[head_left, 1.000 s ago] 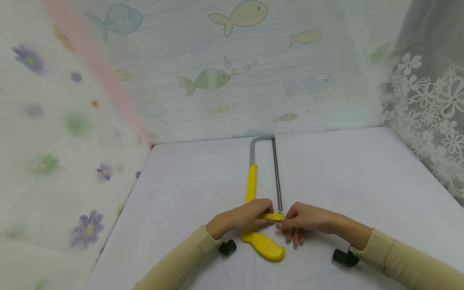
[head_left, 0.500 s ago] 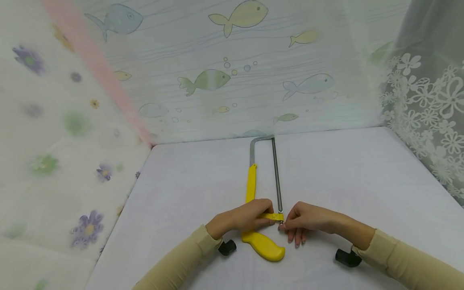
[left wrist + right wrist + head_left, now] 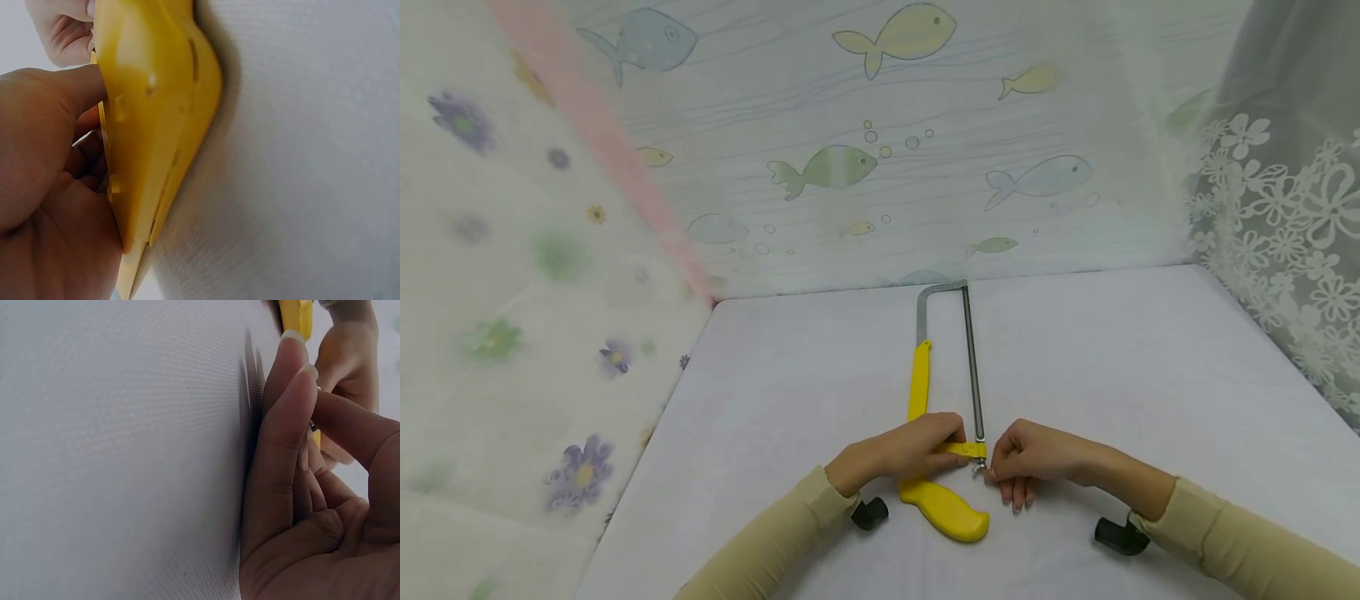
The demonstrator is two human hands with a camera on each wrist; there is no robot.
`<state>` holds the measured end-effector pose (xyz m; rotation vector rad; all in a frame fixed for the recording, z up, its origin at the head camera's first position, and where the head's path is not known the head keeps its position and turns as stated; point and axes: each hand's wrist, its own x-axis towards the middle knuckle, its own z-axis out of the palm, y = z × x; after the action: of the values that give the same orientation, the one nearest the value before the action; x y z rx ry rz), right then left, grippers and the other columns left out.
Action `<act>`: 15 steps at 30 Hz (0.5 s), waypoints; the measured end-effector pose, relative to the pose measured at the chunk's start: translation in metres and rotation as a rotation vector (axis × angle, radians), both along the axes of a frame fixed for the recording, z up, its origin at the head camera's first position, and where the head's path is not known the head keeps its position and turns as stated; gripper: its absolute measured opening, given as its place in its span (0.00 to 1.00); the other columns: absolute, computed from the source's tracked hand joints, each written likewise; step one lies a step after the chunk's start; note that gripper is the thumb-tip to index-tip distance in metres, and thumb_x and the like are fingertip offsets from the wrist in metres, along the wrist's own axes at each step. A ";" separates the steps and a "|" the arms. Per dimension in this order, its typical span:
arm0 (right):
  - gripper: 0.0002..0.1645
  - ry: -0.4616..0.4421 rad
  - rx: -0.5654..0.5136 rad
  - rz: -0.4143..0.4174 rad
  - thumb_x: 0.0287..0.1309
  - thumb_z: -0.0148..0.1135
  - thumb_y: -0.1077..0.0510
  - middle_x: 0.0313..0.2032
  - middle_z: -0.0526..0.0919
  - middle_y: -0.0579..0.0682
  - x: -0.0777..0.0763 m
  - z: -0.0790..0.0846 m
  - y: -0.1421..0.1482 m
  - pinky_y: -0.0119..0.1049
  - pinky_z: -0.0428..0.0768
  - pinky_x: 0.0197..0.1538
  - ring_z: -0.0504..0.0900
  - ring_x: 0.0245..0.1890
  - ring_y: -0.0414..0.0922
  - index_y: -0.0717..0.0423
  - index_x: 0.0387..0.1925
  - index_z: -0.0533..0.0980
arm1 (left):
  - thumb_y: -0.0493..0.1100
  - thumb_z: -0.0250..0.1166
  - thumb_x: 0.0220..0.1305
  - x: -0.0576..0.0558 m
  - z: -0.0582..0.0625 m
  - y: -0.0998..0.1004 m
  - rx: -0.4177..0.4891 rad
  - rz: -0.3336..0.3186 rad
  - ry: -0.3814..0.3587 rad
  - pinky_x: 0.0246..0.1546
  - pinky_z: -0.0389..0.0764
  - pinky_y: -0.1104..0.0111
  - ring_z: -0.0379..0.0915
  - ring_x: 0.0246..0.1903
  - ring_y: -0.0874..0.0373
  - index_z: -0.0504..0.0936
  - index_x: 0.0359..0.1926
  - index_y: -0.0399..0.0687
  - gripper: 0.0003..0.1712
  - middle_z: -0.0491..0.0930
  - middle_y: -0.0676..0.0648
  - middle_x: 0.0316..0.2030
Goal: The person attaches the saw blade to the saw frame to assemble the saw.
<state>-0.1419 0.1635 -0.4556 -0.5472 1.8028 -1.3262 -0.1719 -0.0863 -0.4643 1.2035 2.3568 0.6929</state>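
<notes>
A hacksaw (image 3: 919,379) with a yellow handle and a grey metal front lies on the white-covered table, its blade side toward the right. My left hand (image 3: 917,446) grips its yellow frame just above the handle, thumb and fingers around the short yellow arm. In the left wrist view the yellow handle (image 3: 156,125) fills the middle, with the left thumb pressed against it. A small metal wing nut (image 3: 979,469) sticks out below the blade's near end. My right hand (image 3: 1026,458) pinches at its right side with thumb and index finger, the other fingers hanging down toward the cloth.
White cloth covers the table (image 3: 805,358). A fish-patterned curtain (image 3: 925,192) hangs behind its far edge, a flowered one (image 3: 550,333) on the left, and a lace one (image 3: 1285,217) on the right. Black wrist-worn devices (image 3: 1122,535) hang under the sleeves.
My right hand has shifted slightly right, so the wing nut, hidden behind the fingers before, now shows. The left hand and hacksaw have stayed in place.
</notes>
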 end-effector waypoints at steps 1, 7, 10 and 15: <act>0.14 0.002 0.001 -0.001 0.68 0.65 0.58 0.24 0.85 0.57 0.000 0.000 0.000 0.29 0.80 0.24 0.85 0.21 0.42 0.66 0.32 0.83 | 0.47 0.63 0.75 0.000 0.000 0.000 0.000 0.000 -0.001 0.40 0.70 0.77 0.67 0.36 0.66 0.74 0.43 0.52 0.07 0.73 0.58 0.36; 0.13 0.009 0.002 -0.002 0.67 0.65 0.59 0.23 0.85 0.57 0.001 0.000 -0.001 0.29 0.80 0.24 0.84 0.20 0.41 0.67 0.32 0.83 | 0.47 0.63 0.75 0.000 0.000 0.000 0.000 -0.001 -0.002 0.39 0.71 0.77 0.68 0.36 0.66 0.74 0.43 0.51 0.08 0.73 0.58 0.36; 0.12 -0.003 -0.005 -0.002 0.67 0.65 0.60 0.24 0.85 0.57 0.001 0.000 -0.001 0.29 0.80 0.24 0.85 0.20 0.41 0.67 0.32 0.83 | 0.47 0.63 0.75 0.000 0.001 0.000 0.001 -0.001 -0.006 0.39 0.71 0.77 0.68 0.36 0.66 0.74 0.43 0.51 0.07 0.73 0.58 0.36; 0.11 -0.028 -0.017 0.001 0.67 0.65 0.60 0.25 0.86 0.59 0.002 0.001 -0.002 0.29 0.81 0.25 0.85 0.21 0.41 0.68 0.34 0.84 | 0.47 0.63 0.75 0.001 0.004 0.001 0.002 -0.003 -0.009 0.39 0.71 0.77 0.67 0.36 0.66 0.74 0.43 0.51 0.07 0.73 0.58 0.36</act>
<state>-0.1401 0.1613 -0.4542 -0.5360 1.7698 -1.3428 -0.1708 -0.0857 -0.4606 1.2020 2.3466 0.6987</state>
